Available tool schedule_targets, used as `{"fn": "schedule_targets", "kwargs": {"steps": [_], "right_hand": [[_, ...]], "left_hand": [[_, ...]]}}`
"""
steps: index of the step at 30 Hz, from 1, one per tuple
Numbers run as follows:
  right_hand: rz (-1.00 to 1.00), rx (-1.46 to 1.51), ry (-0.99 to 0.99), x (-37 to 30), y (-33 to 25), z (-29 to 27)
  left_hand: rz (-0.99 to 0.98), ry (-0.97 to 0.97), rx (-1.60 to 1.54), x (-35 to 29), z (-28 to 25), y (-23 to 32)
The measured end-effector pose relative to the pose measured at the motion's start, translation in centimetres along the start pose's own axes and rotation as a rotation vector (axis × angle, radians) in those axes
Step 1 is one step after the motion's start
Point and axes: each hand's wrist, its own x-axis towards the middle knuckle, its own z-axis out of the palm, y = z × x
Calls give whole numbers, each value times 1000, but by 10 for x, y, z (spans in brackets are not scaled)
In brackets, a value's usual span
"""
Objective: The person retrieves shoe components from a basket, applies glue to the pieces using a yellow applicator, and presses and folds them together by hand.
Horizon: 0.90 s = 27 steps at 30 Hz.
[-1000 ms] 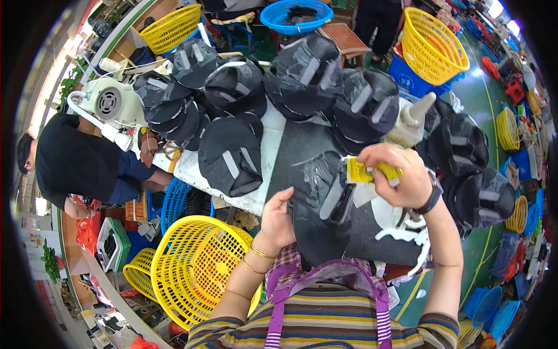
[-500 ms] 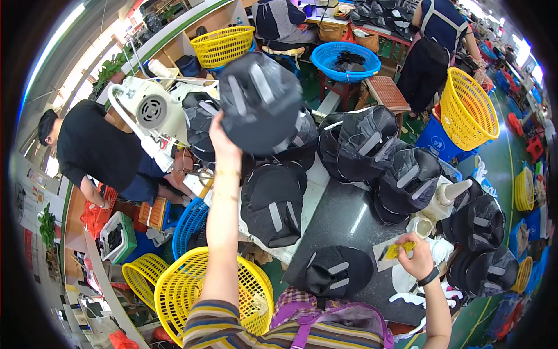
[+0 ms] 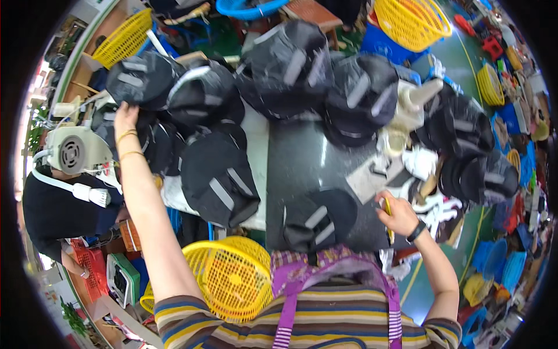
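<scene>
- A black cap [image 3: 321,216] is laid at the black surface's [image 3: 296,154] near edge.
- To its right, a yellow tool [image 3: 387,205] is gripped by the right hand [image 3: 401,216].
- Toward the white table's [image 3: 258,151] far-left corner, a second cap [image 3: 139,78] is touched by the left hand [image 3: 127,119], grip unclear; crushing is best avoided.

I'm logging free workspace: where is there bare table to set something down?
Mainly the dark tabletop, bordered by cap stacks above, the near cap below and the pale board at right; a narrow white strip flanks its left. Crowded: around the left hand, among caps, and beyond the right hand, among white pieces.
</scene>
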Motion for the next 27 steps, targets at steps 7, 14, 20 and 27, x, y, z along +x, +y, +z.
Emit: {"fn": "schedule_targets", "kwargs": {"steps": [7, 14, 20, 27], "right_hand": [[-140, -93, -178, -8, 0, 39], [-450, -204, -255, 0, -50, 64], [-466, -322, -311, -24, -93, 71], [-619, 145, -41, 8, -51, 24]], "left_hand": [[152, -569, 806, -378, 84, -6], [-354, -707, 1200, -537, 2, -217], [-395, -168, 342, -574, 42, -273], [-769, -517, -99, -591, 88, -201]]}}
